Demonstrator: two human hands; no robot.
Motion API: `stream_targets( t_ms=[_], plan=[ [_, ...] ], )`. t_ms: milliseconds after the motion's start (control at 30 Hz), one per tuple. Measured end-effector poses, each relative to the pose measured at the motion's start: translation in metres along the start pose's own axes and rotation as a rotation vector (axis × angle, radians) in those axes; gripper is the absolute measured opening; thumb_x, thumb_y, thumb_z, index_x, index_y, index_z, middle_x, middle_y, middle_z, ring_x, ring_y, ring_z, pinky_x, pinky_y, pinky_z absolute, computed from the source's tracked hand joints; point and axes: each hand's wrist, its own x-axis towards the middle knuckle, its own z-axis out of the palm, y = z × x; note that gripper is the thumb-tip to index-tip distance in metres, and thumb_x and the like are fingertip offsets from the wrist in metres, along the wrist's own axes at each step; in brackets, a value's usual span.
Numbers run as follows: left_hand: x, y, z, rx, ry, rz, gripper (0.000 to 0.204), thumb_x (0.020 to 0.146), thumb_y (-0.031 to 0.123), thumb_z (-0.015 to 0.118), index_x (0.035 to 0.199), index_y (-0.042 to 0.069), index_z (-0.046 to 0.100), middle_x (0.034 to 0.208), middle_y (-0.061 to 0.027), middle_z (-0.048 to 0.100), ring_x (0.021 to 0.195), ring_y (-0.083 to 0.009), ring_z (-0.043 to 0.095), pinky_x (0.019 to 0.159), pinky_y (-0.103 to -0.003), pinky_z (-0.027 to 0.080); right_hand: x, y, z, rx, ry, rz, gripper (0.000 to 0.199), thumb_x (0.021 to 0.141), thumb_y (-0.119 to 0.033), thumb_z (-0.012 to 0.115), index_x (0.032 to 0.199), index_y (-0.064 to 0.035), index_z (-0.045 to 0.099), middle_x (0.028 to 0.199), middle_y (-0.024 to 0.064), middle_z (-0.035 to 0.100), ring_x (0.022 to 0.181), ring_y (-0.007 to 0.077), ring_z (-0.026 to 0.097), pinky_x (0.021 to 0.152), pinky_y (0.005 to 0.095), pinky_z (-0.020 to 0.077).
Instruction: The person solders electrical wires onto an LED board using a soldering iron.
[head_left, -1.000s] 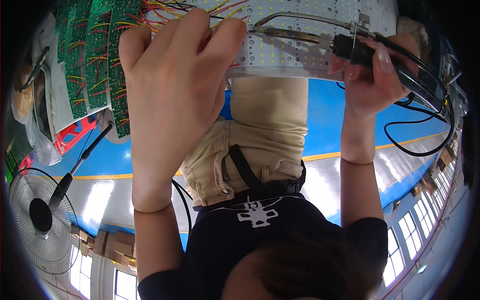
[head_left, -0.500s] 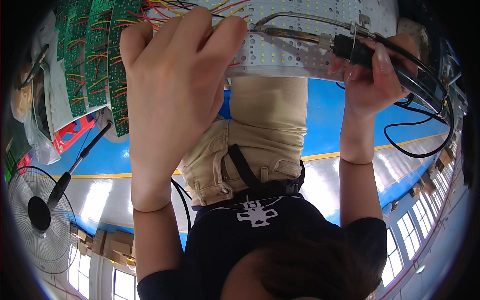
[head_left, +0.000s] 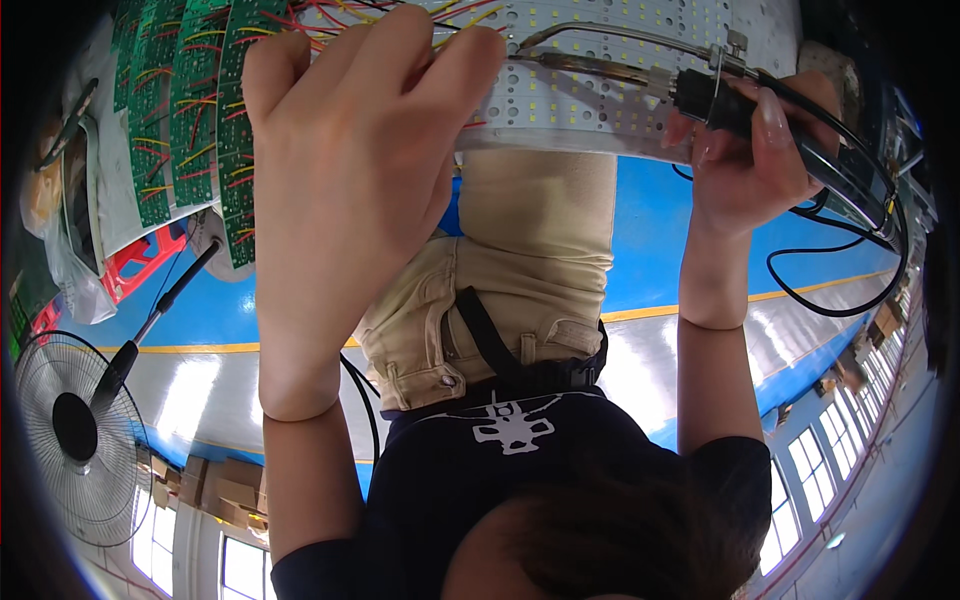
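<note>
My right hand (head_left: 750, 175) grips a soldering iron (head_left: 698, 95) by its black handle. A thin curved metal feed tube (head_left: 625, 37) is clamped alongside the iron. The iron's tip points left, close to the fingers of my left hand (head_left: 345, 160), over white LED boards (head_left: 590, 108). My left hand is closed, with its knuckles up and its fingers curled down at the boards. Its fingertips and whatever they hold are hidden behind the hand. Red, yellow and black wires (head_left: 462, 22) fan out just beyond it.
Green circuit boards (head_left: 195, 120) with short red and yellow wires lie in strips at the left. The iron's black cable (head_left: 815, 310) loops down at the right. A standing fan (head_left: 75, 425) and a red stool (head_left: 145, 265) are at the lower left, over a blue and grey floor.
My left hand has shifted slightly up and to the right. The soldering iron's tip has moved a little to the right with it. Both hands keep their closed shape.
</note>
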Motion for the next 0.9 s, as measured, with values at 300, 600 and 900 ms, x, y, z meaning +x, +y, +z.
stream_targets(
  t_ms=[300, 600, 900],
  plan=[
    [-0.001, -0.001, 0.000, 0.002, 0.005, 0.010, 0.015, 0.083, 0.006, 0.062, 0.096, 0.012, 0.059, 0.077, -0.0041, 0.050, 0.069, -0.0252, 0.052, 0.077, -0.035, 0.034, -0.005, 0.008, -0.011, -0.341, -0.023, -0.148, 0.019, 0.092, 0.003, 0.049, 0.081, 0.0160, 0.058, 0.084, 0.0160, 0.059, 0.055, 0.0153, 0.056, 0.044, 0.0255, 0.0465],
    [-0.001, -0.001, 0.001, -0.005, -0.001, 0.011, 0.015, 0.083, 0.006, 0.062, 0.097, 0.011, 0.059, 0.076, -0.0042, 0.050, 0.068, -0.0253, 0.051, 0.077, -0.035, 0.033, -0.019, 0.018, -0.016, 0.038, -0.062, -0.013, 0.028, 0.097, -0.007, 0.050, 0.103, 0.0193, 0.056, 0.070, 0.0200, 0.057, 0.046, 0.0245, 0.055, 0.044, 0.0389, 0.0533],
    [0.000, -0.002, -0.002, 0.001, -0.013, 0.012, 0.016, 0.082, 0.006, 0.063, 0.096, 0.011, 0.058, 0.076, -0.0043, 0.049, 0.068, -0.0255, 0.051, 0.077, -0.036, 0.033, -0.014, 0.021, -0.017, -0.511, -0.109, -0.259, 0.027, 0.098, -0.009, 0.050, 0.100, 0.0177, 0.056, 0.075, 0.0219, 0.060, 0.045, 0.0244, 0.056, 0.039, 0.0388, 0.0515]
  ],
)
